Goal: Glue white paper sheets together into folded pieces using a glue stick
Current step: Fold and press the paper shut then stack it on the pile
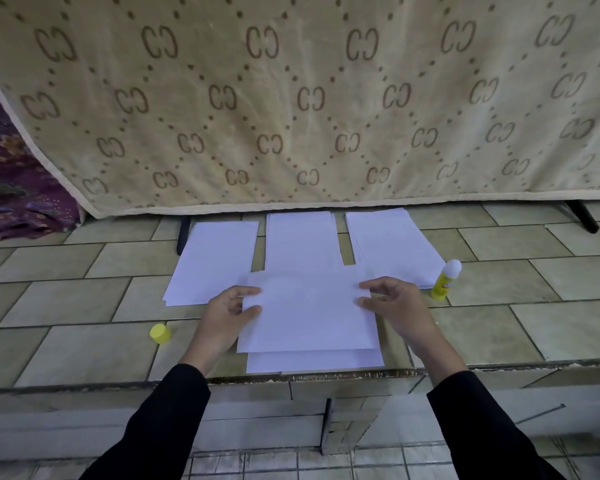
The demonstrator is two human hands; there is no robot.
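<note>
Though thin, smooth rectangular white sheet.

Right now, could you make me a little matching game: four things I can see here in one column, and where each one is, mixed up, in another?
Things:
1. glue stick
2. yellow cap
3. top sheet
4. patterned cloth

Places:
A. hanging at the back
B. held at its side edges by the left hand and right hand
C. standing upright, uncapped, right of the right hand
D. lying on the tiles, left of the left hand

Pairs: 1-C, 2-D, 3-B, 4-A
</note>
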